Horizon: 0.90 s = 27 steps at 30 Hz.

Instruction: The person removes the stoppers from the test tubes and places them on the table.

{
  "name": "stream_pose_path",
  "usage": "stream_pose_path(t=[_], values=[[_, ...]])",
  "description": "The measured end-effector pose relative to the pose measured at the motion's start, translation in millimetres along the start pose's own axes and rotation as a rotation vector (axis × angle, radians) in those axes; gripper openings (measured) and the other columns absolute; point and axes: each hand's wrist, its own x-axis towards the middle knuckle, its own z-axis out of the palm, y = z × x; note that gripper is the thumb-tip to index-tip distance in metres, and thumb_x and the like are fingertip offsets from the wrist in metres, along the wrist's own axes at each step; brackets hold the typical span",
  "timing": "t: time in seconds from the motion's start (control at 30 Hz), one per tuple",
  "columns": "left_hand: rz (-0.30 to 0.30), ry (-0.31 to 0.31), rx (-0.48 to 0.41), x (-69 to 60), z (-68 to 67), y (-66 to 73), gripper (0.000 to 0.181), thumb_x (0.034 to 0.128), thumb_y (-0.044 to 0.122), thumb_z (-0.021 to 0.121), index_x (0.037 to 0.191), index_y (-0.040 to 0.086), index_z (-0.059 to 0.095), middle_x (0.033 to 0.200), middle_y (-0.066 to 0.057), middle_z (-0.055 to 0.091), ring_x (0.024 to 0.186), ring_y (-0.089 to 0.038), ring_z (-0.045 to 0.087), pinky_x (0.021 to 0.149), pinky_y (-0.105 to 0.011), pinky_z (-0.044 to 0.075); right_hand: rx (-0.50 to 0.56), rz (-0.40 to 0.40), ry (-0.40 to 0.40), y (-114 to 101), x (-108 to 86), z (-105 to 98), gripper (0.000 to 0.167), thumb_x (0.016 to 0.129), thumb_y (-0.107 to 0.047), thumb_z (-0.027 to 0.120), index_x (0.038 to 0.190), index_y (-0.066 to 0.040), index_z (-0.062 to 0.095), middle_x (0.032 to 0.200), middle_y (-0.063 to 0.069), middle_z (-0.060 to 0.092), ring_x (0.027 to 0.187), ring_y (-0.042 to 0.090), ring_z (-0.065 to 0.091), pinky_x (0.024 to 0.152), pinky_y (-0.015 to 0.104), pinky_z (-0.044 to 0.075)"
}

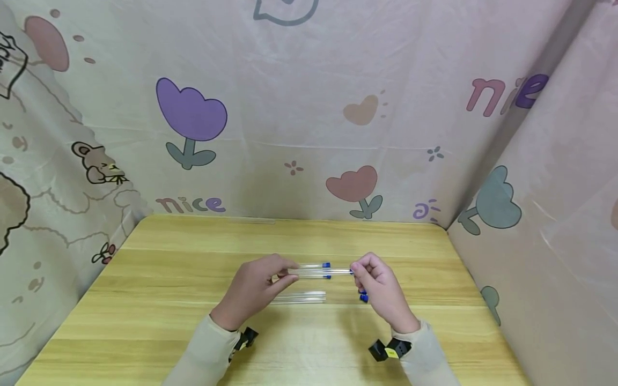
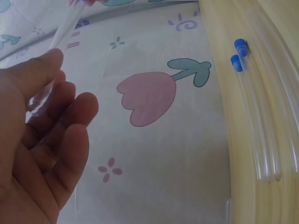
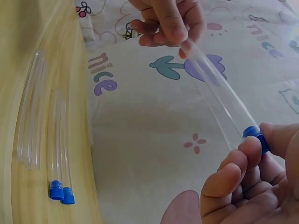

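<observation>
A clear tube (image 3: 222,91) is held level between both hands, raised over the table. My left hand (image 1: 258,287) pinches its uncapped end between thumb and forefinger, the other fingers loosely bent. At the other end, my right hand (image 1: 383,289) pinches the blue cap (image 3: 256,139), which sits on the tube's end. Beneath the raised tube, two capped tubes (image 3: 56,144) lie side by side on the table, their blue caps (image 2: 241,46) toward the right in the head view. Nearer the person lie several tubes without caps (image 1: 301,297).
Some loose blue caps (image 1: 363,297) lie on the wooden table (image 1: 145,300) beside my right hand. A thin clear strip or tube (image 1: 253,220) rests at the table's back edge. Patterned cloth (image 1: 289,107) hangs behind and at both sides.
</observation>
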Motion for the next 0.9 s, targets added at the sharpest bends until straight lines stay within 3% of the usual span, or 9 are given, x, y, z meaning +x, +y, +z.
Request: stream_pose_path(t=[0.23, 0.43, 0.57, 0.73, 0.8, 0.9], values=[[0.024, -0.020, -0.013, -1.1, 1.9, -2.2, 0.013, 0.0957, 0.027, 0.076, 0.107, 0.020, 0.075, 0.091, 0.016, 0.068, 0.068, 0.003, 0.051, 0.058, -0.015, 0.044, 0.007, -0.023, 0.010, 0.1, 0.0, 0.6, 0.019, 0.108, -0.018, 0.056, 0.097, -0.003, 0.059, 0.077, 0.008, 0.055, 0.066, 0.013, 0.052, 0.060, 0.025, 0.047], [0.046, -0.044, -0.037, -2.2, 2.0, -4.1, 0.009, 0.0998, 0.025, 0.071, 0.106, 0.020, 0.074, 0.090, 0.014, 0.066, 0.064, 0.002, 0.046, 0.056, -0.014, 0.042, 0.033, -0.077, 0.011, -0.2, -0.2, 1.4, 0.014, 0.106, -0.011, 0.058, 0.096, -0.002, 0.060, 0.076, 0.005, 0.055, 0.065, 0.016, 0.052, 0.060, 0.025, 0.047], [0.025, -0.078, -0.047, -3.2, 1.9, -4.0, 0.009, 0.1027, 0.025, 0.067, 0.104, 0.019, 0.074, 0.087, 0.015, 0.063, 0.064, 0.002, 0.044, 0.058, -0.016, 0.043, 0.030, -0.102, -0.001, -0.3, -1.5, 1.1, 0.015, 0.106, -0.011, 0.058, 0.094, -0.002, 0.060, 0.076, 0.004, 0.054, 0.065, 0.018, 0.051, 0.059, 0.025, 0.046], [-0.012, -0.074, -0.061, -4.1, 2.0, -3.4, 0.034, 0.1065, 0.019, 0.059, 0.074, 0.023, 0.053, 0.067, 0.018, 0.040, 0.057, 0.004, 0.030, 0.052, -0.016, 0.034, 0.018, -0.184, -0.008, 0.7, -3.0, -0.9, 0.010, 0.105, -0.005, 0.057, 0.097, -0.002, 0.061, 0.080, 0.010, 0.055, 0.067, 0.015, 0.050, 0.058, 0.025, 0.045], [-0.010, -0.060, -0.067, -4.2, 2.1, -3.4, 0.041, 0.1066, 0.016, 0.057, 0.069, 0.024, 0.043, 0.063, 0.017, 0.032, 0.056, 0.005, 0.025, 0.050, -0.016, 0.030, 0.027, -0.228, -0.021, 1.2, -3.0, -1.7, 0.007, 0.105, -0.001, 0.055, 0.101, 0.000, 0.061, 0.084, 0.014, 0.056, 0.070, 0.016, 0.052, 0.061, 0.025, 0.047], [-0.005, -0.044, -0.071, -4.1, 2.1, -3.3, 0.037, 0.1057, 0.013, 0.057, 0.071, 0.025, 0.049, 0.064, 0.019, 0.036, 0.056, 0.005, 0.029, 0.052, -0.017, 0.036, 0.043, -0.265, -0.054, 1.3, -3.1, -2.0, 0.007, 0.105, 0.002, 0.053, 0.106, 0.003, 0.060, 0.090, 0.015, 0.058, 0.076, 0.018, 0.055, 0.067, 0.027, 0.051]])
